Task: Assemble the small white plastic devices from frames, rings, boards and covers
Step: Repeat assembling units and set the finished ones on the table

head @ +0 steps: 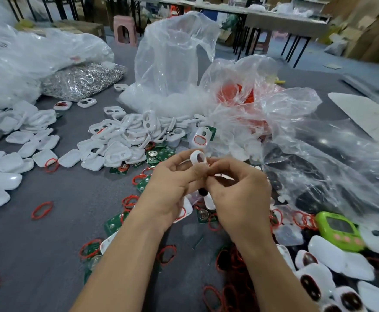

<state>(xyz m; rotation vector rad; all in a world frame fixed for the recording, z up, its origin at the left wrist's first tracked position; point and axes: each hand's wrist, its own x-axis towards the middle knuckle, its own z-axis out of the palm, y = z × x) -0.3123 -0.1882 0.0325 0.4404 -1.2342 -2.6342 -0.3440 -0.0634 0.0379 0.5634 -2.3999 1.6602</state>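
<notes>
i've got both hands up over the middle of the table [60, 233], close together. my left hand [172, 185] has its fingers curled round a white frame [198, 158], which is lifted clear of the clutter with its oval window poking up above the fingertips. my right hand [238, 192] is pinched in tight against the frame's near edge. there's a thin trace of red [208, 174] between the fingertips, which i take for a ring being seated, though the fingers hide most of it.

my worry is the ring. it looks thin and springy, so if it catches on only part of the rim it could pop out, or sit twisted and stop the cover closing flat. squeezing harder to force it might bend the light frame or flick it out of my left hand.

a drop would be a nuisance. right below lie loose red rings [41, 210], green boards [161, 154] and the heap of frames [121, 140], and a fallen part would be lost among lookalikes. the crumpled plastic bag [296, 136] sits just beside my right hand, and an elbow or wrist could drag it over the parts. the finished pieces [310, 284] near my right forearm could get swept too.
</notes>
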